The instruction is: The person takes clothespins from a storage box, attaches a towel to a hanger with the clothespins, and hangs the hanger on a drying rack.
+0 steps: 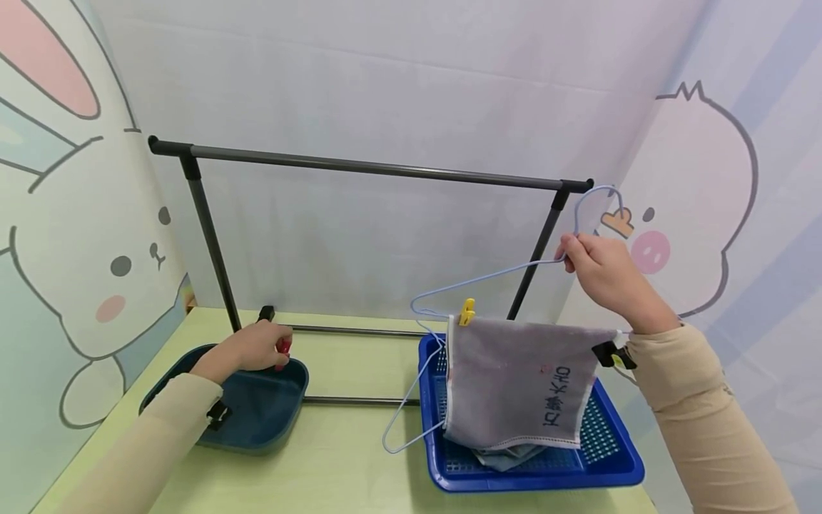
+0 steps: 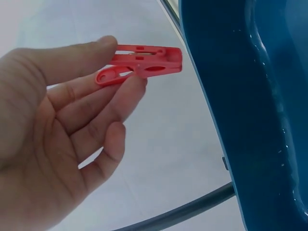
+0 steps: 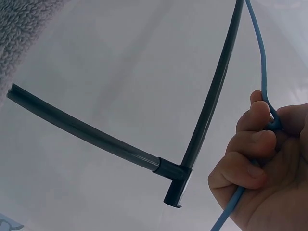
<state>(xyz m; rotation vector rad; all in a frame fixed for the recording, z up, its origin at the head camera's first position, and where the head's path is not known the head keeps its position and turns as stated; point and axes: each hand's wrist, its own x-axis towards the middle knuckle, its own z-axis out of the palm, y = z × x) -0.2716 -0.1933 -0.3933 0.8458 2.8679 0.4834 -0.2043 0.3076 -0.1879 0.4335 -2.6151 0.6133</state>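
Observation:
Between thumb and fingers, my left hand (image 1: 253, 346) pinches a red clothespin (image 2: 144, 62) just above the dark teal basin (image 1: 257, 403). My right hand (image 1: 606, 275) grips a light blue wire hanger (image 1: 494, 274) at the base of its hook, its fingers curled round the wire in the right wrist view. From the hanger hangs a grey cloth (image 1: 514, 385) with dark handwriting on it. A yellow clothespin (image 1: 467, 312) clips the cloth's upper left corner. Near the right sleeve, the cloth's other upper corner is partly hidden by a black wrist device.
A blue plastic basket (image 1: 632, 471) with more cloth (image 1: 507, 455) inside stands below the hanging cloth. Behind rises a dark metal drying rack (image 1: 379, 168), its lower bars crossing the pale green table (image 1: 359, 457). A second hanger-like wire loop (image 1: 398, 446) hangs by the basket's left side.

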